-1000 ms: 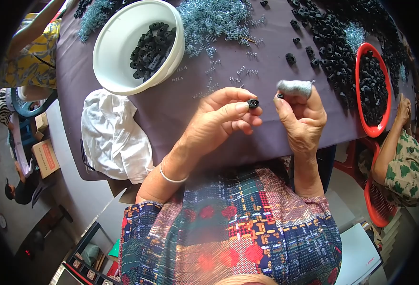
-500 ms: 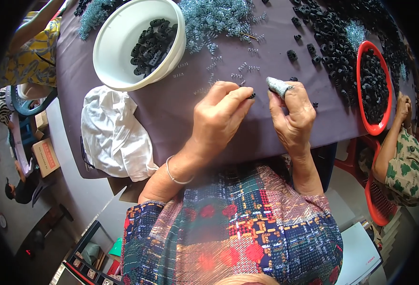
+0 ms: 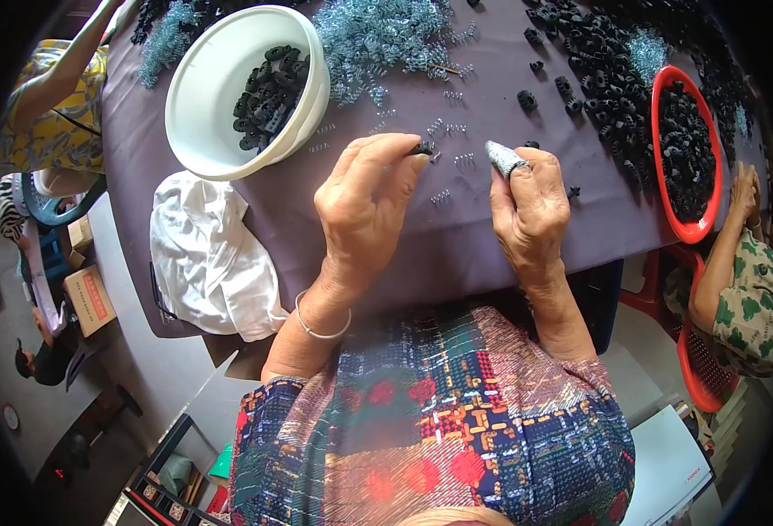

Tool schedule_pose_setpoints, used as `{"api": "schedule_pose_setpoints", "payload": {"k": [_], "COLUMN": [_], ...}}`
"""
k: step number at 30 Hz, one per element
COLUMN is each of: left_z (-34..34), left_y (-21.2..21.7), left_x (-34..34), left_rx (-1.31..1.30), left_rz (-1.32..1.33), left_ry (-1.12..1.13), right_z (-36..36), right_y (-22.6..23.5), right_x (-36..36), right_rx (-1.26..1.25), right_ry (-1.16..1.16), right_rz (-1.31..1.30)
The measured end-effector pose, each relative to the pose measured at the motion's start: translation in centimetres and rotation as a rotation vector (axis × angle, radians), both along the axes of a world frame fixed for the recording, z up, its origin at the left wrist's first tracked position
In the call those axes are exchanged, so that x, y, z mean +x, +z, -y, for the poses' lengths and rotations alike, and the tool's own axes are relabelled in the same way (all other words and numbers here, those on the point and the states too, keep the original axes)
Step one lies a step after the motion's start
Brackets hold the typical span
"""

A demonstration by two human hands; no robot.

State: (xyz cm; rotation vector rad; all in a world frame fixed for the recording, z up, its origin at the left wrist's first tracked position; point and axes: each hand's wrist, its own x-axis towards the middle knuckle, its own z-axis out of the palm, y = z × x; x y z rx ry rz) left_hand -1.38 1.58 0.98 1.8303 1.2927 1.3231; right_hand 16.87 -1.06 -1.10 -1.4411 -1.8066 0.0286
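Observation:
My left hand (image 3: 365, 206) pinches a small black plastic part (image 3: 421, 149) between thumb and fingertips, low over the purple table cover (image 3: 457, 237). A few small metal springs (image 3: 457, 160) lie loose just beside it. My right hand (image 3: 531, 210) hovers to the right with its fingers curled; a grey cloth cap (image 3: 502, 158) covers one fingertip. A small black piece (image 3: 531, 145) sits right behind that hand; whether the fingers hold it I cannot tell.
A white bowl (image 3: 202, 96) with black parts stands at the back left, a white cloth (image 3: 211, 254) near the front edge. A heap of springs (image 3: 386, 35) and a pile of black parts (image 3: 606, 53) lie behind. A red tray (image 3: 663, 153) sits right. Other people sit at both sides.
Both hands have dropped from in front of me down toward the table. The left hand still pinches the black part, now close to the loose springs.

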Motion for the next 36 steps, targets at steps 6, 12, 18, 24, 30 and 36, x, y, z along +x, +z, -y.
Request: {"api": "schedule_pose_setpoints", "payload": {"k": [6, 12, 18, 24, 30, 36], "left_z": [0.3, 0.1, 0.1, 0.4, 0.6, 0.8], "left_y": [1.3, 1.3, 0.6, 0.3, 0.9, 0.2], "left_x": [-0.1, -0.5, -0.9, -0.6, -0.6, -0.3], "left_rx": [-0.515, -0.672, -0.806, -0.864, -0.997, -0.946], "left_rz": [0.485, 0.655, 0.875, 0.878, 0.987, 0.987], "left_ry": [-0.075, -0.122, -0.217, -0.320, -0.437, -0.479], "right_z": [-0.6, -1.9, -2.4, -1.9, -0.3, 0.3], "right_y": [1.2, 1.5, 0.9, 2.4, 4.2, 4.6], "right_x": [-0.1, -0.6, -0.9, -1.0, -1.3, -2.1], "right_rx": [-0.003, -0.001, -0.023, -0.109, -0.415, -0.434], "right_ry": [0.003, 0.217, 0.218, 0.131, 0.259, 0.229], "right_rz": [0.036, 0.200, 0.225, -0.206, -1.059, -1.168]}}
